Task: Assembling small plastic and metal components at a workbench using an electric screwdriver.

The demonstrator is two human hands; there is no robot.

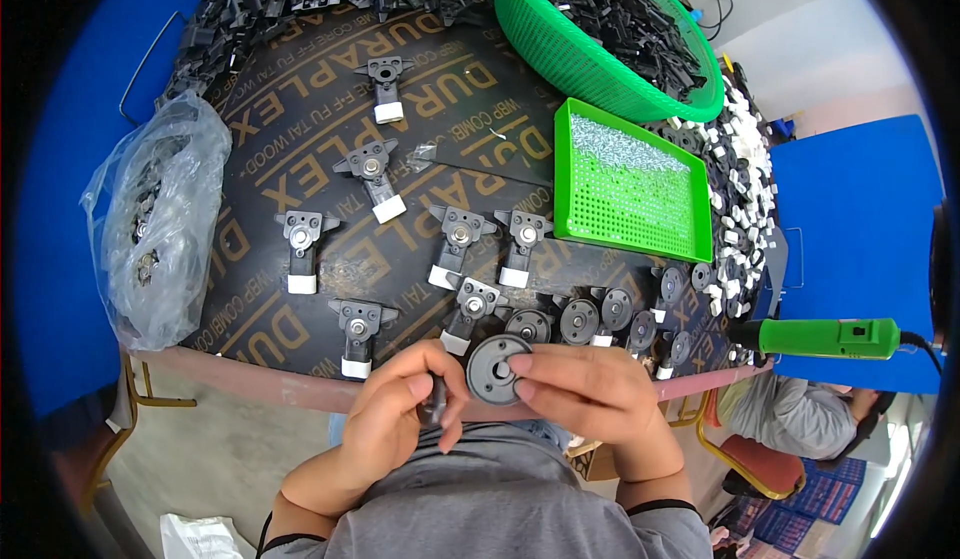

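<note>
My right hand (585, 391) pinches a round dark grey disc (482, 379) by its right side. The disc has a hole in its middle and smaller holes around it. To its left, my left hand (400, 404) is closed around a small dark part (434, 402), mostly hidden by the fingers, so its kind does not show. Just beyond the hands lies a black bracket (474, 304) with a metal centre and a white end block. Past my right hand sit several similar discs (578, 320), some with white blocks under them.
More black brackets (373, 164) are spread over the dark printed tabletop (330, 174). A green tray (640, 221) of tiny metal pieces, a green basket (600, 64) of black parts and a heap of white blocks (740, 159) stand right. A plastic bag (165, 224) lies left; a green-handled tool (828, 338) juts in right.
</note>
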